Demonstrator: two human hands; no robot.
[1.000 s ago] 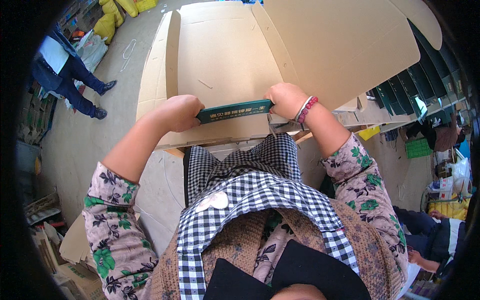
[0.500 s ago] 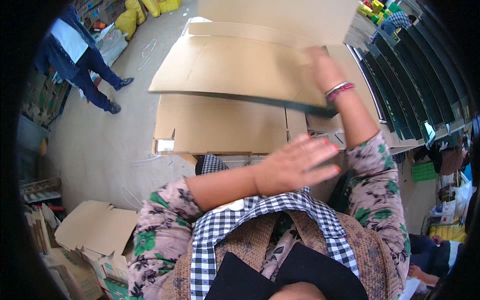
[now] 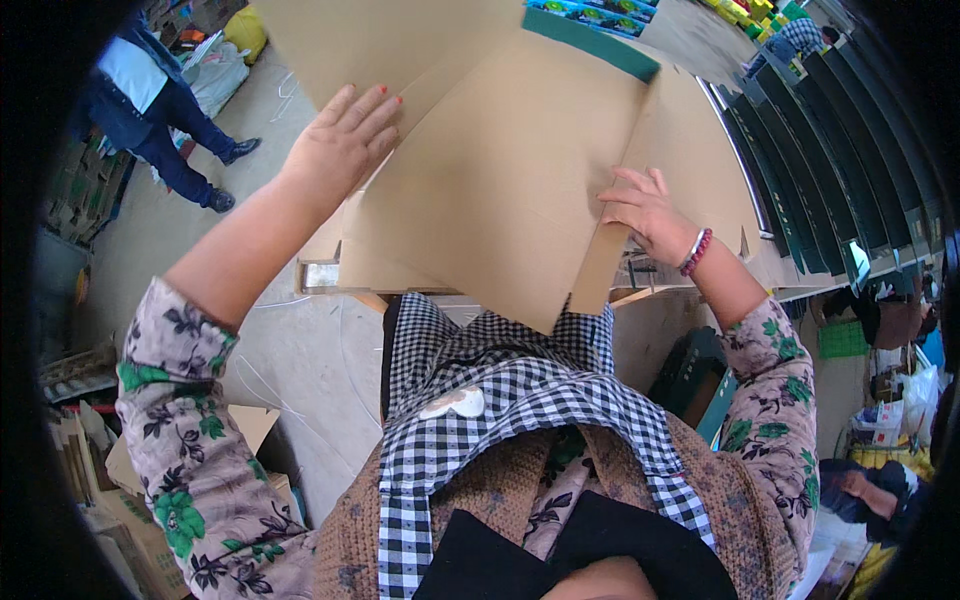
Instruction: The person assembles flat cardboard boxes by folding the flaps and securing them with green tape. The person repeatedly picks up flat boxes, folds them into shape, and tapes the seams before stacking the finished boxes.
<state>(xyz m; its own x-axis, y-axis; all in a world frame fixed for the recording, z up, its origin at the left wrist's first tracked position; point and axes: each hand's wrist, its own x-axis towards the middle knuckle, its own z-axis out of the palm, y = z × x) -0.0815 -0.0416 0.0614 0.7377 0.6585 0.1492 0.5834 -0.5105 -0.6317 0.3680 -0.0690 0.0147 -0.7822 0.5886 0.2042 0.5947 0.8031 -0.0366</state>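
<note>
Well, a big, flat, tan cardboard box piece lay turned at a slant on the surface, right in front of the person. Its near corner poked out past the front edge, above the black-and-white checked cloth apron.

The left hand was spread, palm down, over the fold beside the wide tan cardboard flap. The right hand was on the long, thin, tan cardboard side strip, which stood up. Its fingers were bent over the top of the strip, but I cannot tell if they were pinching it. A red bead bracelet went around that wrist.

At the far end, a narrow green cardboard edge flap stood up too, near some shiny blue printed packs. To the right was a long row of dark green cardboard boxes. On the left, 1 person in dark blue clothes stood on the grey floor.
</note>
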